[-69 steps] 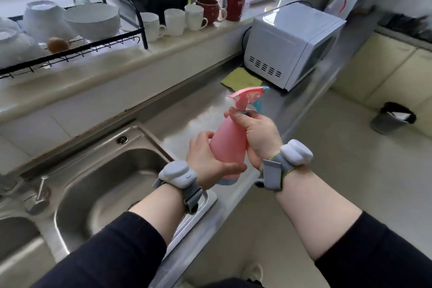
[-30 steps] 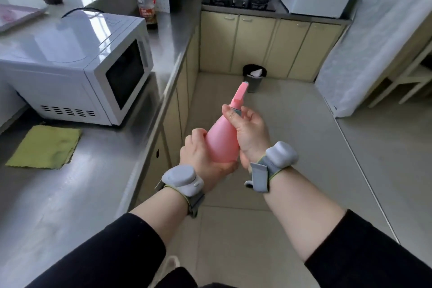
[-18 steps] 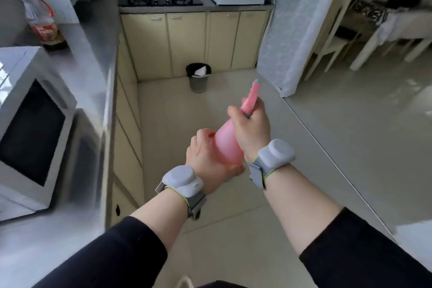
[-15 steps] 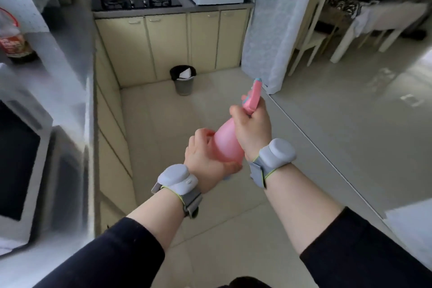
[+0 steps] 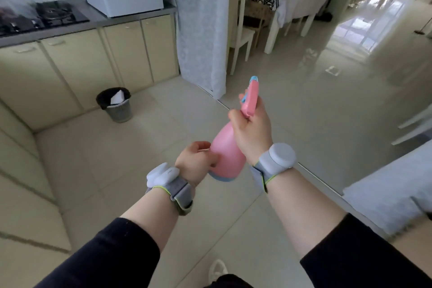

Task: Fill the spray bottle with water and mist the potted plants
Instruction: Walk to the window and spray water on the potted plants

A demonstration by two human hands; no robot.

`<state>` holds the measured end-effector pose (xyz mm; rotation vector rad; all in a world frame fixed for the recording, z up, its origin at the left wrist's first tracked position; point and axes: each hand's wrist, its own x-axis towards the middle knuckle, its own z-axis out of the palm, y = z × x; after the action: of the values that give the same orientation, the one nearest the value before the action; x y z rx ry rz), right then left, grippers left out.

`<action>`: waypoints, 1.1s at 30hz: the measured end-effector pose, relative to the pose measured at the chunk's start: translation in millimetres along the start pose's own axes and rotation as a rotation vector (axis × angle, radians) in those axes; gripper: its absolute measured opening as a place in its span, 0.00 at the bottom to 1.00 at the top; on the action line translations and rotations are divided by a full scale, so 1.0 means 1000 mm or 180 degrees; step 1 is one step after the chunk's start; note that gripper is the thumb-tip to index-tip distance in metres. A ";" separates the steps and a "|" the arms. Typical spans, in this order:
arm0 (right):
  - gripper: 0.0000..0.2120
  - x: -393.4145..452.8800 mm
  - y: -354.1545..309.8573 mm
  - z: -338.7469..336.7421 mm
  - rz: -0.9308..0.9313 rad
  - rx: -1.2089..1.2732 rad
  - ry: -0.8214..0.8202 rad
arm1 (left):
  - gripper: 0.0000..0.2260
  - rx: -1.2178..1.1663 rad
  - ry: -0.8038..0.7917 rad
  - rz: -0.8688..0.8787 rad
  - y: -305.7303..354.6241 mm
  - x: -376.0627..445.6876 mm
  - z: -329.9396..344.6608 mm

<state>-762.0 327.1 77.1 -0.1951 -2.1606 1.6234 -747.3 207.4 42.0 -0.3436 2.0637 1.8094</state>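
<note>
Pink plastic spray bottle (image 5: pixel 228 154) held mid-air over kitchen floor; right hand (image 5: pixel 251 132) wraps neck below trigger, left hand (image 5: pixel 195 162) cups base; likely smooth, water-heavy, best gripped at neck

Both arms reach forward, sleeves pushed up the forearms, a grey band on each wrist. The right hand (image 5: pixel 253 133) is raised, its fingers (image 5: pixel 233 116) curled round the bottle (image 5: pixel 228 155) neck. The left hand (image 5: pixel 195 161) sits lower, cupping the bottle's base, thumb on its side.
</note>
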 end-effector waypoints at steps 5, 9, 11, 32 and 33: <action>0.08 0.079 0.016 -0.017 -0.0061 -0.0127 0.0110 | 0.13 -0.0051 -0.0195 -0.0166 0.042 0.076 0.041; 0.10 0.134 0.034 -0.021 -0.0045 -0.0140 0.0214 | 0.07 -0.0264 -0.0319 -0.0288 0.065 0.132 0.064; 0.14 0.147 0.042 -0.022 0.0023 -0.0216 0.0187 | 0.07 -0.0356 -0.0304 -0.0337 0.072 0.144 0.070; 0.24 0.483 0.137 0.007 0.0645 -0.0441 0.1618 | 0.05 0.0435 -0.1294 -0.0248 0.241 0.487 0.161; 0.24 0.502 0.146 0.000 0.0655 -0.0450 0.1685 | 0.05 0.0462 -0.1328 -0.0229 0.247 0.503 0.176</action>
<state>-1233.7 553.1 65.9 -0.8155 -1.8794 1.3233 -1282.7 447.3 28.8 0.0031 1.8461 1.5233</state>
